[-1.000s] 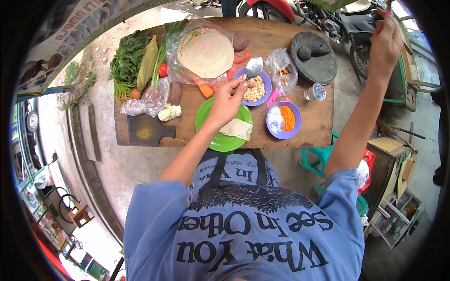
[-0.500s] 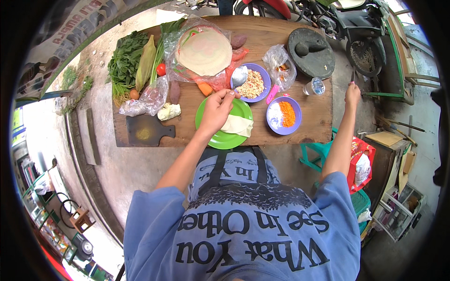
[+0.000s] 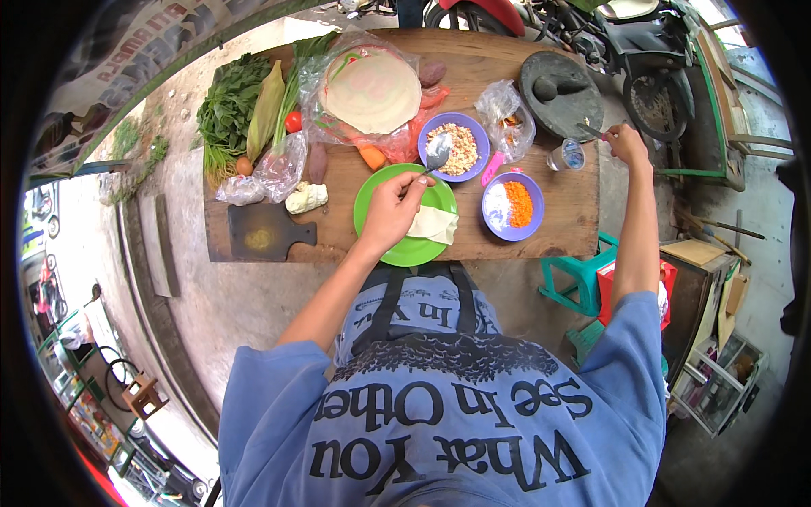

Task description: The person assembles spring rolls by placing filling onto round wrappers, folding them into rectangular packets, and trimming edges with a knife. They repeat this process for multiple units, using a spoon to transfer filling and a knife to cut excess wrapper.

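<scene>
Spoon (image 3: 438, 152), centre of frame: handle pinched between thumb and fingers of left hand (image 3: 395, 209); head at lower-left side of far purple bowl (image 3: 484, 156); cannot tell whether touching.

Nearest, lower centre: blue printed shirt (image 3: 439, 422). Next, at near edge of wooden table (image 3: 566, 211): green plate (image 3: 443, 193), partly hidden by left hand, folded pale sheet (image 3: 432, 225) on right half. Left of plate: dark cutting board (image 3: 258, 228), handle toward right. Right of plate: near purple bowl (image 3: 514, 237), white and orange contents side by side.

Further up, right of frame: right hand (image 3: 627, 145) closed around slim utensil (image 3: 590, 130), tip toward left, just above clear glass (image 3: 568, 155). Same depth, centre: far purple bowl, filled with pale chopped pieces; pink handle (image 3: 492, 169) just beside.

Beyond, upper right: round stone mortar (image 3: 574, 108) with pestle (image 3: 545, 88) lying inside. Upper centre: round pale sheets (image 3: 372, 89) on clear plastic. Upper left: leafy greens (image 3: 232, 101) beside corn ear (image 3: 267, 110). Farthest, upper right: parked motorcycle (image 3: 638, 51).
</scene>
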A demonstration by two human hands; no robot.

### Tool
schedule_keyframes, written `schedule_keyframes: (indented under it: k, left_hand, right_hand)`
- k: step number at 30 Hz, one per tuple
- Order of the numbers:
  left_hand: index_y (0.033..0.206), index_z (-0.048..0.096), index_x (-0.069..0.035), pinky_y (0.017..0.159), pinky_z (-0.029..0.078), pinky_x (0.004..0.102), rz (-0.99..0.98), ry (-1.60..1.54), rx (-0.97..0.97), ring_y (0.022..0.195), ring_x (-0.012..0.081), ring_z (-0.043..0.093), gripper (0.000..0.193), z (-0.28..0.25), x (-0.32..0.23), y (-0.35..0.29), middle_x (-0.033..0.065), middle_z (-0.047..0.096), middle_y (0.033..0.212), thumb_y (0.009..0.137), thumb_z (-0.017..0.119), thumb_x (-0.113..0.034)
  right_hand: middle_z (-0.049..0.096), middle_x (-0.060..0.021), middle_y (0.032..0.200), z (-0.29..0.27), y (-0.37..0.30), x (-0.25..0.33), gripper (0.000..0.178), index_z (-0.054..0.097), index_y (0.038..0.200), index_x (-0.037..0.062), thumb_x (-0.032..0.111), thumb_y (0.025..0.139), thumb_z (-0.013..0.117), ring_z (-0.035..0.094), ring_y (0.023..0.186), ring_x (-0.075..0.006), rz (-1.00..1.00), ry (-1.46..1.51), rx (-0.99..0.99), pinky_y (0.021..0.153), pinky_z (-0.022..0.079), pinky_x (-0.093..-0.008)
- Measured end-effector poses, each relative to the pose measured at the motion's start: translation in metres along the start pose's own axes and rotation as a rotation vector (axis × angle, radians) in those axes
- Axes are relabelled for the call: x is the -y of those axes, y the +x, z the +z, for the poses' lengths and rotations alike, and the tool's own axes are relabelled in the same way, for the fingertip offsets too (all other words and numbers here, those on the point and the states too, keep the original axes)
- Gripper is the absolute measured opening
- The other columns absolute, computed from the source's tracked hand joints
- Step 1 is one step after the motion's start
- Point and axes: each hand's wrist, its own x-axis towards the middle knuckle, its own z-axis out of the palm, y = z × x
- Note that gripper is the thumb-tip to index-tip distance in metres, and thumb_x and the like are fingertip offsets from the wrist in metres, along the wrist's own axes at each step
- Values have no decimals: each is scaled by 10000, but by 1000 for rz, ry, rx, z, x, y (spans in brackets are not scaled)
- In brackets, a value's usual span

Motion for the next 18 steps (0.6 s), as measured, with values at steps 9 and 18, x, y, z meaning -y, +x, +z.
schedule_keyframes:
  k: [9, 18]
  left_hand:
    - [1108, 756, -3, 564, 353, 243, -28, 5, -33, 646, 26, 458, 266, -7, 9, -3, -61, 519, 709, 1117, 607, -223]
    - [1118, 754, 5, 606, 355, 233, -21, -7, -36, 660, 25, 436, 286, -7, 8, -7, -73, 480, 705, 1126, 588, -228]
  right_hand:
    - [765, -234, 1195, 5, 6, -9, 325, 690, 1216, 122, 361, 1061, 533, 716, 1163, -452, 222, 45, -439, 988, 558, -556]
    - [770, -220, 1172, 30, 14, -27, 378, 731, 1330, 203, 369, 1015, 603, 715, 1156, -436, 326, -152, -410, 980, 562, -528]
